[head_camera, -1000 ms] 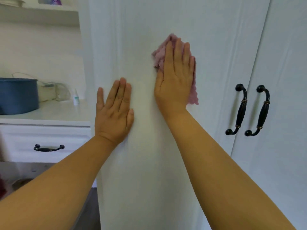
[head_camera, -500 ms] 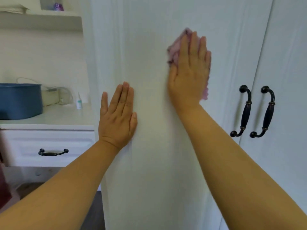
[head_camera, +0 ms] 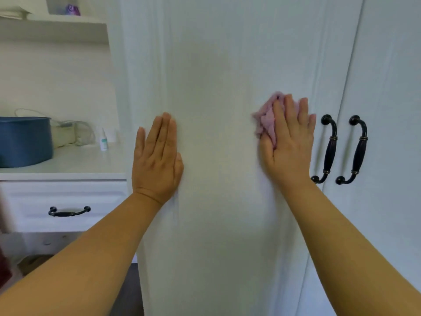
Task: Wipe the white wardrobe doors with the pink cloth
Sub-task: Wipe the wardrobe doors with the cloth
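Note:
Two white wardrobe doors fill the view, the left door (head_camera: 216, 65) wide and the right door (head_camera: 391, 76) at the edge. My right hand (head_camera: 288, 142) presses the crumpled pink cloth (head_camera: 265, 120) flat against the left door with straight fingers, close to its black handle (head_camera: 328, 149). The cloth shows above and to the left of the fingers; the rest is under the palm. My left hand (head_camera: 158, 158) lies flat on the same door near its left edge, fingers straight and together.
The right door's black handle (head_camera: 355, 151) hangs beside the first. To the left stands a white dresser (head_camera: 68, 165) with a drawer pull (head_camera: 69, 211), a blue pot (head_camera: 25, 142), a small bottle (head_camera: 103, 140) and cables. A shelf (head_camera: 54, 26) is above.
My right hand has slid the pink cloth down and to the right across the left door, toward the handle. My left hand has stayed flat on the door.

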A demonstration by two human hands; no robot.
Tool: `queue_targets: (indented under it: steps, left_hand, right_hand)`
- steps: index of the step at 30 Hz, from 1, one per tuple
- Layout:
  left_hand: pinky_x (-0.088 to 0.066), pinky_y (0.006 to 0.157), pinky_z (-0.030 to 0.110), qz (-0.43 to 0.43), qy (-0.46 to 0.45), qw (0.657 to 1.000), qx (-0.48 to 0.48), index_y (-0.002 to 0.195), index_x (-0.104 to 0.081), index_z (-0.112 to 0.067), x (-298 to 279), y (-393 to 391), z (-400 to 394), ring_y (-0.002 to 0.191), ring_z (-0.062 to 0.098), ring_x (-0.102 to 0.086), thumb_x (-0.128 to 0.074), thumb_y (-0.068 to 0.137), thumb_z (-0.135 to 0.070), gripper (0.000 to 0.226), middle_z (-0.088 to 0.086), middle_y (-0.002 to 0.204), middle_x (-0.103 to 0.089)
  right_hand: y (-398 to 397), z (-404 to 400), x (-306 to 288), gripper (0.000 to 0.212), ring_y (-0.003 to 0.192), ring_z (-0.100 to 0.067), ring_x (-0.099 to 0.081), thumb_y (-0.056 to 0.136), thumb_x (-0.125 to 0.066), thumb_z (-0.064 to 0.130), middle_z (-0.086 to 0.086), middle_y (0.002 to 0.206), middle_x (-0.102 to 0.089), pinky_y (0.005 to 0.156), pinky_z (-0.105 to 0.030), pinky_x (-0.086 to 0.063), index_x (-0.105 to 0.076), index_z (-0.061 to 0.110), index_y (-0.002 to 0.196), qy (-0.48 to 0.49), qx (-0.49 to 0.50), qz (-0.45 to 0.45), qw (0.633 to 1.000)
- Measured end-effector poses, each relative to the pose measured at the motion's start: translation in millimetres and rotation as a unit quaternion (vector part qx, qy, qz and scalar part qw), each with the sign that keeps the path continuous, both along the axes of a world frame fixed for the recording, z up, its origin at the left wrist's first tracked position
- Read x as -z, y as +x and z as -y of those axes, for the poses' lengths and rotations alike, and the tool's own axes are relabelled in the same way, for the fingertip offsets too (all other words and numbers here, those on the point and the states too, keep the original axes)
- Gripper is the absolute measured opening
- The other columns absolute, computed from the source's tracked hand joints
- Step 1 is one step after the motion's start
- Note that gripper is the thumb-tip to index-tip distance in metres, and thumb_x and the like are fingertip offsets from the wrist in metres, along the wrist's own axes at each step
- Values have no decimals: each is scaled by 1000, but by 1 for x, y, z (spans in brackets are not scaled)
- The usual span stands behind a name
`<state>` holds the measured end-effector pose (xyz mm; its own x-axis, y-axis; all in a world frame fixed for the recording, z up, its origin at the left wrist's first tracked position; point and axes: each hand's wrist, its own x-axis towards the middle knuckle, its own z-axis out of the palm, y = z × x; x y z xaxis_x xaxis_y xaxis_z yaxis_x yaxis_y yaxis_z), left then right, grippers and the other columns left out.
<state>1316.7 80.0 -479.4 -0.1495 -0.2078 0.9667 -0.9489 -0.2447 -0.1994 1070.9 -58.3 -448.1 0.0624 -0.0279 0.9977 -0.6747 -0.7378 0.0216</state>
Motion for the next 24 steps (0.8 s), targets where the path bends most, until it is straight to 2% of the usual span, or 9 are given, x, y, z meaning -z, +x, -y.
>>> queue_targets:
  steps: [3, 5, 8, 10, 12, 16, 19, 22, 24]
  left_hand:
    - [-5, 125, 46, -3, -4, 1000, 2, 154, -24, 1, 2, 1, 1, 152, 24, -16, -31, 97, -22, 62, 15, 162, -25]
    - [-5, 125, 46, -2, -9, 1000, 4, 154, -25, 2, 2, 1, 2, 152, 24, -17, -32, 97, -21, 62, 15, 162, -25]
    - [-4, 125, 46, 4, -10, 1000, -1, 154, -24, 1, 1, 2, 3, 152, 25, -17, -32, 97, -22, 62, 16, 161, -26]
    - [-3, 125, 46, 2, -7, 1000, -1, 154, -22, 1, 1, 2, 2, 153, 21, -11, -32, 97, -22, 62, 16, 162, -25]
    - [-2, 125, 45, -1, -3, 1000, 0, 155, -21, 0, 1, 2, 2, 153, 18, -6, -31, 97, -23, 63, 15, 162, -24]
    - [-1, 125, 44, 2, -3, 1000, 4, 155, -21, 1, 1, 2, 2, 153, 17, -4, -31, 97, -22, 63, 15, 162, -24]
    - [0, 125, 43, 0, -4, 1000, 8, 155, -21, 1, 0, 1, 3, 153, 17, -5, -31, 97, -22, 63, 16, 162, -24]
    - [1, 125, 42, -4, -6, 1000, 22, 154, -21, 2, 0, 1, 2, 152, 20, -10, -31, 97, -22, 63, 18, 161, -25]
    - [0, 125, 42, -1, -13, 999, 50, 153, -23, 5, 1, 1, 2, 151, 27, -18, -32, 97, -20, 62, 21, 159, -28]
  right_hand:
    - [31, -11, -46, 58, 149, -45, -22, 103, -38, 31, -20, 160, -31, 122, -55, -10, -34, 1, 153, 30, -2, 107, 994]
    - [61, -28, -62, 60, 148, -45, -25, 102, -42, 31, -23, 158, -33, 122, -55, -14, -34, -2, 152, 22, 7, 119, 993]
    - [96, -52, -49, 52, 147, -43, -29, 103, -45, 26, -21, 156, -38, 123, -53, -18, -42, 2, 149, -49, -29, 19, 998]
    - [91, -53, -27, 48, 148, -38, -31, 105, -43, 27, -17, 156, -40, 122, -51, -20, -45, 7, 149, -83, -45, -58, 994]
    - [65, -39, -15, 51, 149, -34, -29, 104, -43, 28, -15, 158, -37, 124, -50, -16, -41, 9, 151, -78, -19, -73, 994]
    - [14, -12, -6, 59, 153, -32, -18, 103, -35, 27, -16, 163, -25, 125, -48, -3, -27, 4, 156, 43, 8, 46, 998]
    - [8, -13, 21, 59, 153, -34, -16, 104, -34, 24, -21, 163, -23, 125, -54, -8, -25, -2, 155, 111, -19, 111, 987]
    - [22, -19, 44, 57, 150, -43, -18, 103, -40, 20, -28, 160, -23, 123, -58, -12, -28, -5, 153, 124, -7, 141, 982]
    - [43, -29, 41, 56, 149, -47, -20, 103, -45, 19, -30, 158, -26, 124, -56, -12, -31, -4, 152, 97, -5, 132, 986]
